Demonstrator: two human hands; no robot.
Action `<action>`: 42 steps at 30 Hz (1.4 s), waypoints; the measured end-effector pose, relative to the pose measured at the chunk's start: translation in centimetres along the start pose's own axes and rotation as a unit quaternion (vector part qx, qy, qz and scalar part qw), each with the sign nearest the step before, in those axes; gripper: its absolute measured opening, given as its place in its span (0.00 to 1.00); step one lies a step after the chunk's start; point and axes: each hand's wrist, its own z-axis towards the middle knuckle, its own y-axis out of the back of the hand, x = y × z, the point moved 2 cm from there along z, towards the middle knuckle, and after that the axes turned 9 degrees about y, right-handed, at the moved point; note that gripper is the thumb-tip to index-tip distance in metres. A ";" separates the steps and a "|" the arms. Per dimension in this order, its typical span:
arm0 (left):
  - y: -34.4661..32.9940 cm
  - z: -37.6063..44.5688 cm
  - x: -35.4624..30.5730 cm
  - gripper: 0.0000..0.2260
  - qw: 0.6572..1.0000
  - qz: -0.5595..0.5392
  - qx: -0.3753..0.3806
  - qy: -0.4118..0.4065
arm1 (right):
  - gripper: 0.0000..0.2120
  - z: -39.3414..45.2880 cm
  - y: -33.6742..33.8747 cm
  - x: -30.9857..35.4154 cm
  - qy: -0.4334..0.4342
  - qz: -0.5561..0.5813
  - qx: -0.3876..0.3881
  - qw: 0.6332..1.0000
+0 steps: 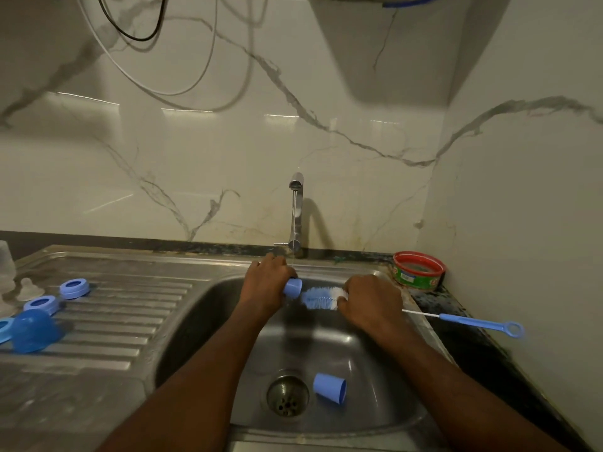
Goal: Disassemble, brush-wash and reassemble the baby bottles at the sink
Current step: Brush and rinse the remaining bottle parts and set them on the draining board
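Over the sink basin (202, 321), my left hand (266, 285) grips a small blue bottle cap (292, 287), its open end facing right. My right hand (370, 303) grips the bottle brush just behind its blue and white bristle head (318, 298), which points at the cap's opening. The brush's wire and blue handle (473, 322) stick out to the right. A thin stream of water falls from the faucet (296, 213) beside my left hand. A second blue cap (329, 388) lies on its side in the basin by the drain (287, 396).
On the drainboard (130, 314) at left lie two blue collar rings (75, 288) (41, 304), a blue dome cover (34, 331), clear nipples (29, 288) and a clear bottle (6, 265) at the edge. A red-rimmed green tub (418, 270) sits on the dark counter at right.
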 end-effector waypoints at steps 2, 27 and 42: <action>-0.3 -0.1 -0.3 0.18 0.999 0.026 0.005 0.018 | 0.16 0.0 0.0 0.0 0.000 0.006 0.009 1.000; 3.7 -4.1 -0.3 0.17 0.975 0.048 0.187 0.110 | 0.12 -1.4 1.5 2.8 0.100 -0.129 0.085 0.983; 6.2 -3.4 0.2 0.21 0.986 -0.065 0.079 0.131 | 0.12 -0.7 2.7 2.3 0.055 -0.078 0.003 0.995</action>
